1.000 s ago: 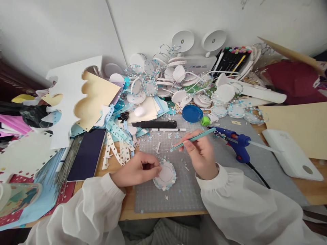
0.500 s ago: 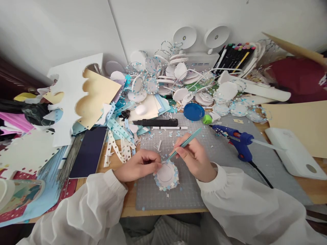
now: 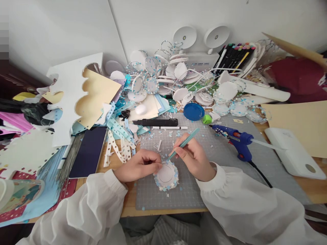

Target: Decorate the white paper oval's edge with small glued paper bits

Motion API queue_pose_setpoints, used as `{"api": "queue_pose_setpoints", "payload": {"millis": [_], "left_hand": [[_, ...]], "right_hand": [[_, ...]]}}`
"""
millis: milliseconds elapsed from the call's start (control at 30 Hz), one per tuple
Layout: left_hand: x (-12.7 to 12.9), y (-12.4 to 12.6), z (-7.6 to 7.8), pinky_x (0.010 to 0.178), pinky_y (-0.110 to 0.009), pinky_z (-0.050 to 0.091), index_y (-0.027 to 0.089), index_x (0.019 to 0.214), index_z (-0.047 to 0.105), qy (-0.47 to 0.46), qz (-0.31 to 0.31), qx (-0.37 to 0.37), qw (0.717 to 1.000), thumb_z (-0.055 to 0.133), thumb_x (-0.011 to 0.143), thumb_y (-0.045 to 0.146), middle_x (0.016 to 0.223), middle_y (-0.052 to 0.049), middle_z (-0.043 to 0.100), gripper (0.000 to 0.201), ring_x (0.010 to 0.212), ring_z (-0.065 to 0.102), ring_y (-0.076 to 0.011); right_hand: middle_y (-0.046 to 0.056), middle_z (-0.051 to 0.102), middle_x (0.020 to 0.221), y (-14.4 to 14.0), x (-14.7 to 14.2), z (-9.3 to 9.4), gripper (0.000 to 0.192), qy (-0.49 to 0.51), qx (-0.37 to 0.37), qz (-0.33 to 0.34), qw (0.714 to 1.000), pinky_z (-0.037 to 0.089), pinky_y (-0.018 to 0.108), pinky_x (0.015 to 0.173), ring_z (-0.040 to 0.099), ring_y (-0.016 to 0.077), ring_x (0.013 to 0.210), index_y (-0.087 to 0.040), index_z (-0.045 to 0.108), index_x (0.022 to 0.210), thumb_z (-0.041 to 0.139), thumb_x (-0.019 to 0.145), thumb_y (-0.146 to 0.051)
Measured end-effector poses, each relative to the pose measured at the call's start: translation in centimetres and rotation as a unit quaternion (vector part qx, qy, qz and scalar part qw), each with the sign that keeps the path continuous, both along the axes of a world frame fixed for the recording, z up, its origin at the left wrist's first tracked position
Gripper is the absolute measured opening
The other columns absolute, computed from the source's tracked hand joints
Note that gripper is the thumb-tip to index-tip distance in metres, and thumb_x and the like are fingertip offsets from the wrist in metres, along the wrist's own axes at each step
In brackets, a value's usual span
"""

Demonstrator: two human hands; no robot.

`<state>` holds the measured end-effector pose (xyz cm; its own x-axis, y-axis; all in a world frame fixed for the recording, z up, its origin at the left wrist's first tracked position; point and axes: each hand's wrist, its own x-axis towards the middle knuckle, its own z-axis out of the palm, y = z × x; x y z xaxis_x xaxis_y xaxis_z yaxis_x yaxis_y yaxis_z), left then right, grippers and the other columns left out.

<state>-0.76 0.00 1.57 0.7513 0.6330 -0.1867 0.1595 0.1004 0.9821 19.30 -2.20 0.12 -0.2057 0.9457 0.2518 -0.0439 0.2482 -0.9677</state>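
Left hand point(image 3: 138, 166) was curled with fingertips pinching the left edge of a white paper disc point(image 3: 166, 175) rimmed with blue and white bits, lying low centre of frame on the grey cutting mat point(image 3: 178, 197). Right hand point(image 3: 195, 160) gripped teal tweezers point(image 3: 182, 144), tips touching the disc's upper edge. Open mat room lay below and to the right of the disc, toward the front table edge point(image 3: 163, 213); the mat's upper part was scattered with paper scraps. Just above the hands lay a white pen point(image 3: 168, 128) and a black utility knife point(image 3: 155, 122), with a blue lid point(image 3: 193, 111) and a small green object point(image 3: 207, 119) beyond. Blue glue gun point(image 3: 236, 139) lay right of the right hand, cord trailing toward the lower right. Dark phone point(image 3: 88, 153) and punched paper strips point(image 3: 117, 143) crowded the left. Finished discs piled at upper centre point(image 3: 153, 75); a box of markers point(image 3: 235, 56) stood upper right.
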Motion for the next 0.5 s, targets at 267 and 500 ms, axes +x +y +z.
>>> {"api": "queue_pose_setpoints", "payload": {"millis": [267,500], "left_hand": [[0.00,-0.03,0.07,0.051,-0.022,0.028,0.014,0.056,0.048,0.002,-0.001,-0.005,1.000,0.055,0.084,0.029,0.055,0.003,0.043,0.033,0.052,0.036,-0.0079],[-0.12,-0.04,0.07,0.051,-0.022,0.028,0.014,0.057,0.049,-0.002,-0.003,-0.005,1.000,0.055,0.085,0.029,0.055,0.003,0.044,0.032,0.052,0.036,-0.0083]], "right_hand": [[0.001,0.054,0.076,0.00,0.00,-0.03,0.013,-0.014,-0.002,0.004,1.000,0.047,0.030,0.058,0.057,0.0152,0.066,-0.023,0.051,0.086,0.051,0.093,-0.034],[0.001,0.054,0.078,0.10,0.02,-0.05,0.017,0.012,-0.021,-0.028,0.999,0.048,0.028,0.058,0.057,0.0146,0.067,-0.022,0.052,0.087,0.055,0.090,-0.039]]}}
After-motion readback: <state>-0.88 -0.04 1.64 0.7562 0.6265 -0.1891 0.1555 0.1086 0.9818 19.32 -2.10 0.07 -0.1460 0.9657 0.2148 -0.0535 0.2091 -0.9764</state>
